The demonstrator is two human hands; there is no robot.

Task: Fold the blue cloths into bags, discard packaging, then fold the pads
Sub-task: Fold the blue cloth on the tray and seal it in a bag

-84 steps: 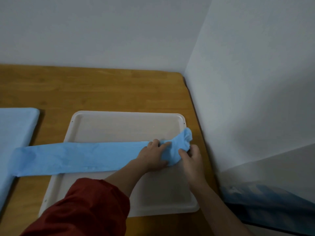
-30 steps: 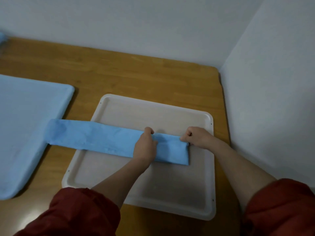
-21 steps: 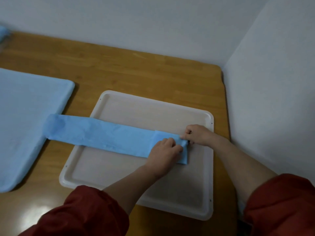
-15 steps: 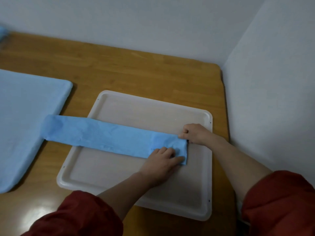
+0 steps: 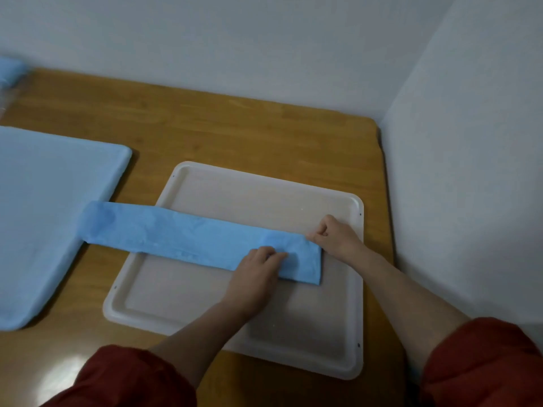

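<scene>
A long, narrow blue cloth (image 5: 164,233), folded into a strip, lies across the white tray (image 5: 264,189) and runs off its left rim onto the table. Its right end is doubled over into a short flap. My left hand (image 5: 257,273) rests flat on that flap near its front edge, fingers together. My right hand (image 5: 335,235) is curled at the strip's right end, pinching the far corner of the fold. Both sleeves are red.
A large pale blue pad (image 5: 44,218) lies flat on the wooden table (image 5: 235,133) to the left, under the strip's left end. Something blue (image 5: 10,69) sits blurred at the far left edge. White walls close the table's back and right sides.
The right end of the strip has been folded over leftward into a flap. My left hand slid from the flap's left edge to its front and now presses it; my right hand stays at the corner.
</scene>
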